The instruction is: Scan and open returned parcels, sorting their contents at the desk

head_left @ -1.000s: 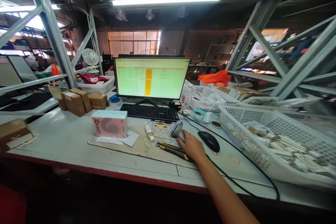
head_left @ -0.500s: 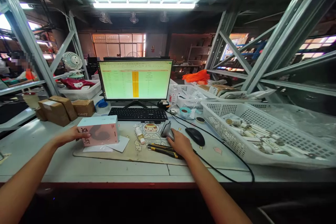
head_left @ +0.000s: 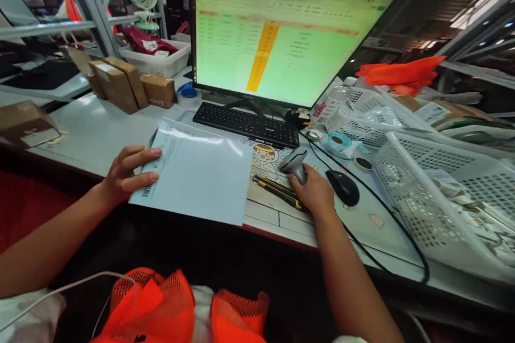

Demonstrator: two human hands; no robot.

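Note:
My left hand [head_left: 131, 171] grips the left edge of a box [head_left: 197, 177], its fingers over the face and the thumb side hidden. The box is tilted up over the table's front edge and shows me a plain pale blue-white side; a barcode sits at its lower left corner, close to my fingers. My right hand [head_left: 316, 190] is wrapped around the grey handheld barcode scanner [head_left: 294, 163], whose head points up and left toward the box. Beneath the scanner, yellow-and-black box cutters [head_left: 279, 190] lie on the printed desk mat [head_left: 364, 236].
Behind stand a monitor [head_left: 229, 37] and a black keyboard [head_left: 245, 124]. A mouse [head_left: 343, 187] and cable lie right of my hand. White perforated baskets [head_left: 422, 214] fill the right side. Brown cartons [head_left: 116, 86] stand at the left, with a blue tape roll [head_left: 188, 94] beside them.
The box has turned from its pink printed side to its pale side and come nearer to me. My right hand keeps the scanner in about the same place. My view has tilted down.

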